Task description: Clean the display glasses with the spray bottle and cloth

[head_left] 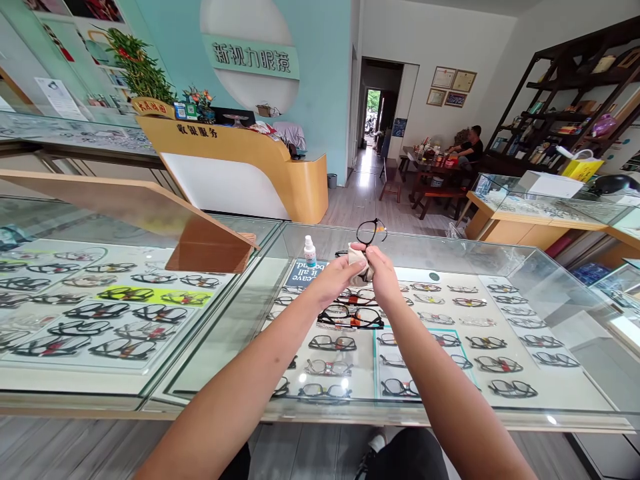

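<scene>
ok, roundish blk-rimmed specs (367, 232)

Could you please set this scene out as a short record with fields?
Place: optical shop
Left grip: closed on a pale cloth
Right grip: closed on black-framed eyeglasses, one lens showing above the fingers
Bottle: small white bottle, capped, upright on the glass display case
Inside case: rows of spectacle frames
Background: person seated beside a wooden table

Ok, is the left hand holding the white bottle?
No, the white bottle stands upright on the glass case, apart from the left hand.
</scene>
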`<state>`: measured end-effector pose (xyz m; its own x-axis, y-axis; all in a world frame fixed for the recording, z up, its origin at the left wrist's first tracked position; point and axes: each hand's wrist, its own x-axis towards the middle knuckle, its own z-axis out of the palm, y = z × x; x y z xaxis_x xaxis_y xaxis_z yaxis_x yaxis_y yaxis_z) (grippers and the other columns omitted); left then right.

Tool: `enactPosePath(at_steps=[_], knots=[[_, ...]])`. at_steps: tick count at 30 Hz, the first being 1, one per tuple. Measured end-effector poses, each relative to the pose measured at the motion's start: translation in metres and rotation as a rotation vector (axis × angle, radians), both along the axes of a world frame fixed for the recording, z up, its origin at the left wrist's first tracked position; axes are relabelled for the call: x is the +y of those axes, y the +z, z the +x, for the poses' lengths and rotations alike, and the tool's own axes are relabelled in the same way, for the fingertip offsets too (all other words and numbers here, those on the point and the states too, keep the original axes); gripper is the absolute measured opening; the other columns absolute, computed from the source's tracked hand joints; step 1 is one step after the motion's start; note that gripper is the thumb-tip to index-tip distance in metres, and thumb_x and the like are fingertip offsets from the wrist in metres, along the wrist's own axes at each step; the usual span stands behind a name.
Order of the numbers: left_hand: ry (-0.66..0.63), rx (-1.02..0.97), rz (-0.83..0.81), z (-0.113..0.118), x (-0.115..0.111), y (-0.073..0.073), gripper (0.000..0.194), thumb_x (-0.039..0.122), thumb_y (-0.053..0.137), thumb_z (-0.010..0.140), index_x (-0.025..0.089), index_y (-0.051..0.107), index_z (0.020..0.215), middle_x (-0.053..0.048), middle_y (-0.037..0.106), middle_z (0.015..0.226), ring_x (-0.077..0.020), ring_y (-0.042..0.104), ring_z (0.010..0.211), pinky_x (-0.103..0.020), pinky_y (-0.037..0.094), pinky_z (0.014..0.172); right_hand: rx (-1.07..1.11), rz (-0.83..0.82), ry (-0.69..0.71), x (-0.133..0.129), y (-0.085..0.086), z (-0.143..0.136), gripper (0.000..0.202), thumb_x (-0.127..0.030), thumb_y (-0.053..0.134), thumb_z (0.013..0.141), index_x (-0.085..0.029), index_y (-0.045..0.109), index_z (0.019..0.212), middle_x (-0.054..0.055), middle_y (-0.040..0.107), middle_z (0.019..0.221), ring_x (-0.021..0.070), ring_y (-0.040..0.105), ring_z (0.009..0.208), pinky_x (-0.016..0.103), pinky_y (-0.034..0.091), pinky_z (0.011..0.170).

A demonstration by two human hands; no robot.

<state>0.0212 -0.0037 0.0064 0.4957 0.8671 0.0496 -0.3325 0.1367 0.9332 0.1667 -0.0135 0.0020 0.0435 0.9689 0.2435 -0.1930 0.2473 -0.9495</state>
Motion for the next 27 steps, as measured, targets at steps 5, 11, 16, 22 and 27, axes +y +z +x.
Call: enactPosePath(at_steps=[5,11,16,22,27], knots=[[-0.016,0.028,0.021,-0.003,-0.001,0.003,0.065,0.050,0.104,0.070,0.016,0.076,0.117,-0.008,0.081,0.105,-0.0232,0.074,0.098,-0.033,0.052,0.089,0.186,-0.094,-0.001,0.001,0.001,-0.002,0.046,-0.060,0.074,0.088,-0.022,0.087,0.110,0.006,0.079,0.104,0.0239,0.066,0.097,0.032,0.052,0.082],[0.055,0.079,0.132,-0.001,0.000,-0.002,0.074,0.061,0.098,0.078,0.017,0.071,0.130,-0.007,0.080,0.108,-0.0203,0.070,0.098,-0.031,0.049,0.087,0.148,-0.098,0.020,-0.002,0.002,-0.003,0.050,-0.062,0.074,0.091,-0.024,0.087,0.121,0.003,0.078,0.099,0.0180,0.061,0.081,0.029,0.045,0.067],[0.197,0.050,0.192,0.005,0.002,-0.004,0.073,0.075,0.086,0.084,0.017,0.071,0.127,0.000,0.072,0.085,-0.0162,0.064,0.076,-0.030,0.049,0.075,0.025,-0.020,0.047,-0.006,0.003,-0.006,0.053,-0.064,0.069,0.094,-0.024,0.086,0.125,0.003,0.072,0.096,0.0150,0.051,0.070,0.029,0.044,0.060],[0.104,-0.062,0.085,0.002,0.005,-0.008,0.069,0.070,0.092,0.081,0.016,0.074,0.121,-0.005,0.075,0.088,-0.0200,0.069,0.081,-0.032,0.053,0.076,0.162,-0.053,0.049,0.000,0.000,-0.006,0.051,-0.062,0.072,0.093,-0.022,0.087,0.122,0.005,0.080,0.102,0.0204,0.065,0.083,0.032,0.051,0.071],[-0.007,-0.035,0.083,0.000,0.001,-0.008,0.065,0.053,0.100,0.080,0.018,0.075,0.128,-0.008,0.080,0.105,-0.0207,0.072,0.094,-0.031,0.051,0.085,0.260,-0.130,-0.001,0.003,-0.002,-0.002,0.048,-0.057,0.074,0.089,-0.022,0.088,0.118,0.005,0.084,0.110,0.0215,0.069,0.092,0.029,0.050,0.072]])
